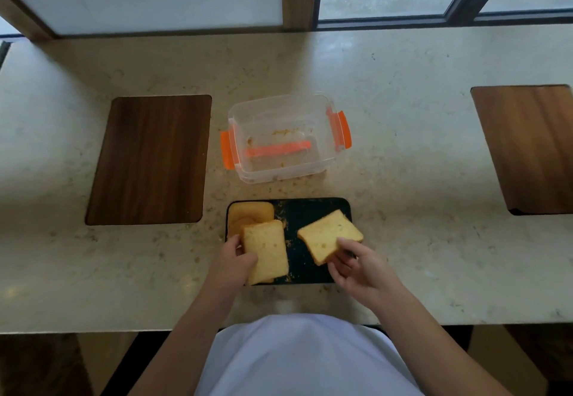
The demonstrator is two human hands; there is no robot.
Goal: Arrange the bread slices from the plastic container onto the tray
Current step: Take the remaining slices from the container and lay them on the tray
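container (283, 138) is empty bar crumbs, so we're just laying out now. left hand (237, 259) pinches one slice (265, 251) over the tray's (313, 209) left side, right hand (356, 267) pinches another slice (328, 236) at the right edge. set both flat w/o overlap, pref inside the rim.

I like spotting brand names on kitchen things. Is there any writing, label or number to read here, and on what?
None can be read.
Plastic container: clear walls, orange clips, no print visible.
Black tray: only crumbs and bread slices.
Wooden boards: plain grain.
Countertop: speckled stone, no markings.
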